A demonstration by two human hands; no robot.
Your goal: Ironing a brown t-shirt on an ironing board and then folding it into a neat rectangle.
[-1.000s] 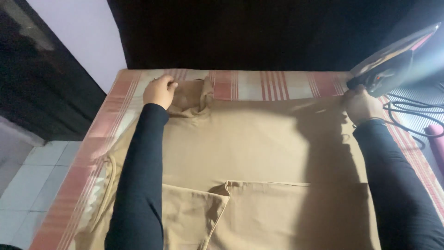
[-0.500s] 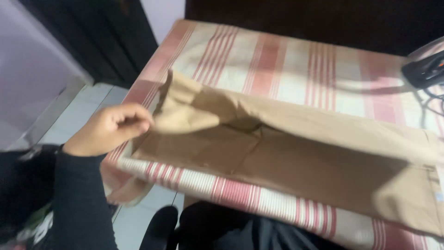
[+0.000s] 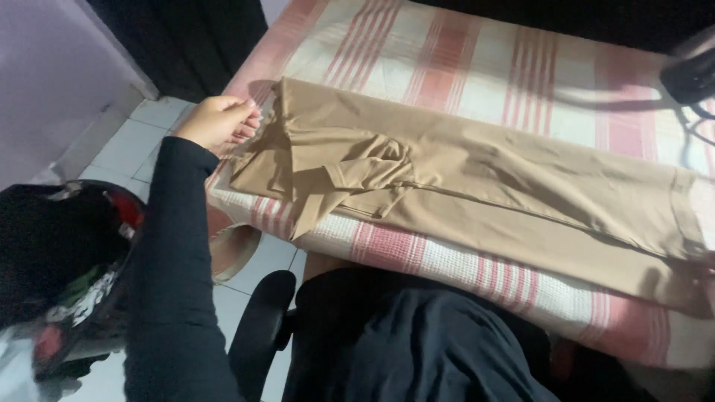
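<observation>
Head view: left hand (image 3: pixel 217 120) is at the left end of the tan trousers (image 3: pixel 477 186), the fingers (image 3: pixel 246 123) curled together and pinching the cloth edge near the waistband. The trousers lie lengthwise across the pink striped cover (image 3: pixel 462 67) of the table, with the waist part bunched and folded over at the left, the legs running to the right. Right hand is out of the frame. A dark iron (image 3: pixel 689 74) rests at the far right edge. Judging from this, the garment is being straightened; the next move calls for pulling the crumpled waist flat while keeping the legs aligned.
</observation>
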